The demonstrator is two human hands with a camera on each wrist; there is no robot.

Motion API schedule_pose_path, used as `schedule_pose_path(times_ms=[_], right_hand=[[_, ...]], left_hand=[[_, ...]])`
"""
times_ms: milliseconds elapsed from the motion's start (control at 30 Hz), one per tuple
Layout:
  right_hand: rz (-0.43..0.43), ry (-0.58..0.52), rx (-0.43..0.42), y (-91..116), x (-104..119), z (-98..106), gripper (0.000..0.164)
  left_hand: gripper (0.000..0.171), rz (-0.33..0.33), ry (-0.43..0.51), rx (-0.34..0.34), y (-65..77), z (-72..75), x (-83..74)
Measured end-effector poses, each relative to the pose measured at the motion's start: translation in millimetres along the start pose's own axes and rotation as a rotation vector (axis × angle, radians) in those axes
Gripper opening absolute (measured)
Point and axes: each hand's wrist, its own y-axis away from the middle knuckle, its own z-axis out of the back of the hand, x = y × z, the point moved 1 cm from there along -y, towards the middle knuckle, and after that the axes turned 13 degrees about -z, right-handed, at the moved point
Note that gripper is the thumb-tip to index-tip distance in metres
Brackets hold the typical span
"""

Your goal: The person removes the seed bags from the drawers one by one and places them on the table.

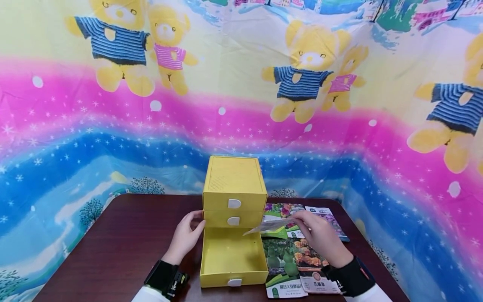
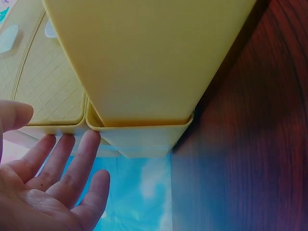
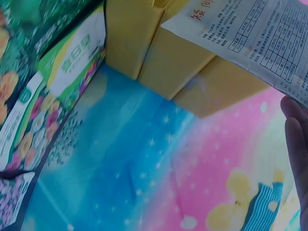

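Observation:
A yellow three-drawer storage box [image 1: 235, 176] stands on the table with its bottom drawer [image 1: 216, 280] pulled out; the drawer's visible floor is bare. My left hand [image 1: 185, 237] rests against the box's left side, fingers fairly straight and fingertips at the edge in the left wrist view. Above the pulled-out drawer, at its right, my right hand [image 1: 320, 237] pinches a seed packet [image 1: 269, 225] by one edge. That packet's printed back [image 3: 250, 43], with text and a table, faces the right wrist camera.
Several seed packets lie right of the box, among them a green gourd packet [image 1: 281, 268], an orange flower packet [image 1: 317, 281] and a purple flower packet [image 1: 333, 222]. The dark wooden table [image 1: 124, 247] extends to the left. A bear-print cloth [image 1: 226, 84] hangs behind.

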Motion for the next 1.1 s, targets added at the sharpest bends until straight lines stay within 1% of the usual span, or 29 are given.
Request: schedule_pose_path(times_ms=[67,100,133,200,300,333,367,400,433,500,567,600,633,667,700,733,800,833,867,900,933,967,1000,1033,1067,1100], right_hand=[[0.0,0.004,-0.033,4.2,-9.8,1.4,0.038],[0.011,-0.026,-0.046,12.0,-28.6,-6.2,0.035],[0.012,-0.015,-0.063,17.1,-40.0,-10.0,0.035],[-0.007,0.006,-0.085,21.7,-47.7,-7.3,0.033],[-0.043,0.042,-0.092,28.6,-58.6,-1.2,0.032],[-0.065,0.083,-0.096,26.6,-51.8,7.4,0.035],[-0.071,0.105,-0.099,31.0,-60.3,8.3,0.035],[-0.087,0.107,-0.094,37.8,-73.7,5.7,0.036],[-0.101,0.143,-0.089,47.6,-93.7,-0.5,0.038],[-0.132,0.192,-0.089,71.2,-140.5,-17.5,0.041],[-0.158,0.202,-0.091,93.5,-182.3,-33.6,0.04],[-0.184,0.207,-0.081,100.8,-193.2,-36.8,0.038],[-0.183,0.247,-0.091,107.2,-204.0,-40.2,0.037],[-0.181,0.23,-0.101,109.9,-206.6,-39.4,0.036],[-0.189,0.207,-0.1,106.6,-196.2,-32.4,0.034],[-0.204,0.196,-0.095,100.0,-178.9,-22.2,0.032],[-0.238,0.219,-0.079,83.2,-139.5,1.2,0.03],[-0.255,0.201,-0.071,75.2,-121.3,12.0,0.03],[-0.25,0.197,-0.082,74.6,-119.9,14.8,0.029],[-0.275,0.203,-0.074,78.3,-126.0,13.8,0.028],[-0.3,0.215,-0.06,87.6,-143.5,7.6,0.029],[-0.305,0.221,-0.065,98.3,-164.7,-0.6,0.029],[-0.302,0.212,-0.064,110.1,-186.2,-8.0,0.031],[-0.319,0.203,-0.052,116.9,-197.3,-11.4,0.031],[-0.314,0.206,-0.062,124.0,-209.5,-15.1,0.031],[-0.344,0.187,-0.048,120.8,-199.3,-8.2,0.031]], left_hand=[[0.036,0.004,-0.002,0.004,0.4,-0.2,0.0],[0.036,0.008,0.0,0.007,0.3,-0.3,0.0],[0.036,0.01,0.003,0.009,0.5,-0.4,-0.1],[0.036,0.008,0.008,0.009,0.8,-0.6,-0.1],[0.037,0.007,0.016,0.007,1.1,-1.0,0.1],[0.037,0.008,0.018,0.006,1.4,-1.0,0.0],[0.037,0.009,0.018,0.007,1.5,-1.1,0.1],[0.037,0.012,0.019,0.009,1.6,-1.1,0.1],[0.037,0.012,0.017,0.011,1.9,-1.1,-0.1],[0.037,0.014,0.017,0.014,2.3,-0.8,-0.6],[0.037,0.022,0.018,0.017,2.8,-0.5,-1.3],[0.037,0.021,0.016,0.016,2.8,-0.5,-1.5],[0.036,0.018,0.014,0.015,2.8,-0.4,-1.7],[0.036,0.011,0.011,0.013,2.8,-0.4,-1.9],[0.036,0.01,0.009,0.012,2.7,-0.4,-2.0],[0.036,0.007,0.004,0.012,2.7,-0.4,-2.0],[0.036,0.004,-0.001,0.012,2.6,-0.4,-1.7],[0.036,0.006,-0.001,0.013,2.6,-0.2,-1.3],[0.036,0.006,-0.002,0.015,2.6,-0.1,-0.9],[0.036,0.015,0.001,0.018,2.6,0.3,-0.8],[0.035,0.003,-0.007,0.015,1.8,-3.1,11.8],[0.035,-0.013,-0.023,0.015,1.1,-6.2,23.7],[0.036,-0.026,-0.018,0.011,1.0,-7.2,28.0],[0.036,-0.063,-0.03,0.007,1.0,-9.0,36.2],[0.038,-0.087,-0.043,0.003,1.5,-9.8,39.1],[0.038,-0.103,-0.043,-0.004,1.8,-10.3,40.0]])
